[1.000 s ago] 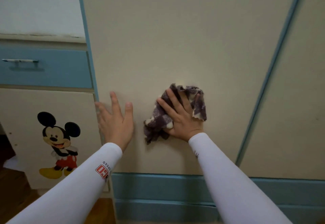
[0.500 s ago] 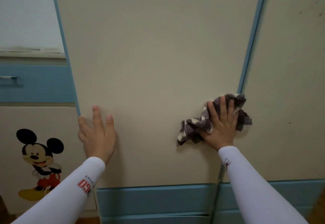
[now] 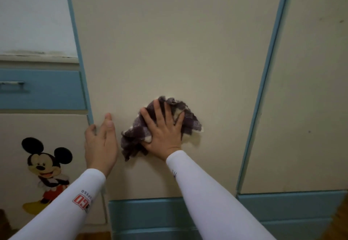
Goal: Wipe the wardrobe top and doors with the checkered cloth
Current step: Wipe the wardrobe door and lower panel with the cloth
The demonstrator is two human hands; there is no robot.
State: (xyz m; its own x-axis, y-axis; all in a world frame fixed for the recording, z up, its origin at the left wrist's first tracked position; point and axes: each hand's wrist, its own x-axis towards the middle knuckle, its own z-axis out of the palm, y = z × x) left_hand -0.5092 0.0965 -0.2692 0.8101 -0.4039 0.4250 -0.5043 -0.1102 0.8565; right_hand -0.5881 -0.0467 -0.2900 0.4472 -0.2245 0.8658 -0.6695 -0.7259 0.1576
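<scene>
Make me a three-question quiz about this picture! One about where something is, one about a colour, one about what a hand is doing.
1. Where is the cloth? A in a bucket; B on the door, under the right hand; C on a chair.
2. What colour is the door's trim? A red; B blue; C green.
3. How are the right hand's fingers? A spread flat; B in a fist; C pointing.
Answers: B, the hand presses it to the door; B, blue strips edge the panel; A, all fingers lie straight on the cloth.

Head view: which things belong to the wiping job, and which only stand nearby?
For the job: purple checkered cloth; right hand pressing it; cream wardrobe door with blue edging; left hand gripping its edge.
Just nearby: blue drawer with metal handle; cartoon mouse sticker.
</scene>
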